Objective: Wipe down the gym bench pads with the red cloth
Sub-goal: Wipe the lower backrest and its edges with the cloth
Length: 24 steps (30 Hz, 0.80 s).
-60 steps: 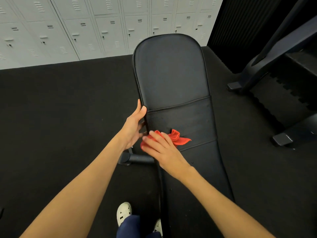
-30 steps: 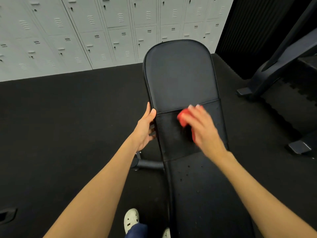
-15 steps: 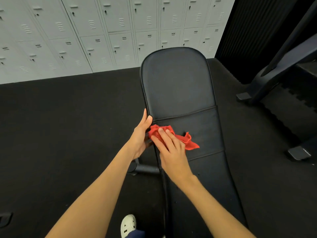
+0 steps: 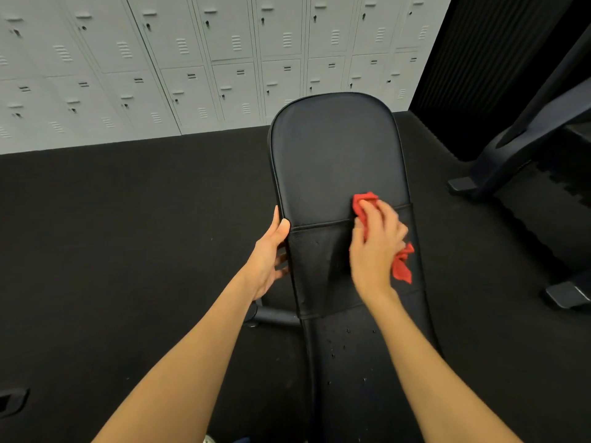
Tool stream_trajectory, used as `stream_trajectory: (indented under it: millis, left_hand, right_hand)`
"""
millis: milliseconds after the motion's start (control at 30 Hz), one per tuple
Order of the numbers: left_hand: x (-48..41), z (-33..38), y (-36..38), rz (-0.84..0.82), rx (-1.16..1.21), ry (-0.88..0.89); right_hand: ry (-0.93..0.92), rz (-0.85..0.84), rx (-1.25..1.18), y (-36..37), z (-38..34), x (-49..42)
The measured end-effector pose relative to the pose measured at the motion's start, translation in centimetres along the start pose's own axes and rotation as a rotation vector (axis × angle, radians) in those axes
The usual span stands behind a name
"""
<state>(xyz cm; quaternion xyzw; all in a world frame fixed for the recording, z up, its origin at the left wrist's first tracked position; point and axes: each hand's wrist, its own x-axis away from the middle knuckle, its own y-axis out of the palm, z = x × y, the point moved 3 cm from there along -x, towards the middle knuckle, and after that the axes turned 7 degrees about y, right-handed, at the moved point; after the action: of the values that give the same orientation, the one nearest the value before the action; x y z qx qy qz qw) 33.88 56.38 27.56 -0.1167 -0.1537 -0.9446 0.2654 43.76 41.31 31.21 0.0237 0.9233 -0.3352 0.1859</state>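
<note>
Grey lockers (image 4: 192, 59) stand behind the black back pad (image 4: 335, 155). The left hand (image 4: 267, 260) has its grip closed on the pad's left edge, thumb on top. The right hand (image 4: 375, 247), fingers curled over the bunched red cloth (image 4: 366, 199), presses it onto the pad's right side at the seam.

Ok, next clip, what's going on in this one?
A person is wiping a black gym bench. The right hand holds the red cloth against the back pad, near its right edge at the seam. The left hand grips the pad's left edge. The seat pad nearer the person shows small specks.
</note>
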Motion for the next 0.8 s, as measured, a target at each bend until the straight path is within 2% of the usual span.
stream_trajectory:
  millis: [233,333,367,400,533,600,667,800]
  left_hand:
    - [0.7,0.0,0.4,-0.043,0.052,-0.008]
    - [0.7,0.2,0.3,-0.053,0.034,-0.01]
    - [0.6,0.1,0.2,-0.052,0.03,-0.008]
    - [0.5,0.1,0.1,-0.05,0.027,-0.005]
    - [0.0,-0.2,-0.1,-0.059,0.032,-0.015]
    - [0.0,-0.3,-0.1,-0.059,0.03,-0.009]
    - [-0.1,-0.4,-0.2,-0.054,0.027,0.009]
    - [0.1,-0.7,0.3,-0.029,0.057,0.001]
  right_hand:
    - [-0.525,-0.302,0.13,4.4,-5.8,5.4]
    - [-0.774,-0.276,0.237,2.6,-4.7,2.6]
    - [-0.768,-0.259,0.259,1.9,-4.2,1.2]
    - [-0.685,-0.236,0.258,1.4,-3.6,-0.4]
    - [-0.037,-0.022,0.092,0.4,-1.3,-5.7]
    - [0.114,0.049,0.062,0.9,-1.8,-5.9]
    - [0.032,0.029,0.075,2.1,-3.7,-4.2]
    - [-0.354,-0.166,0.122,4.0,-7.1,1.3]
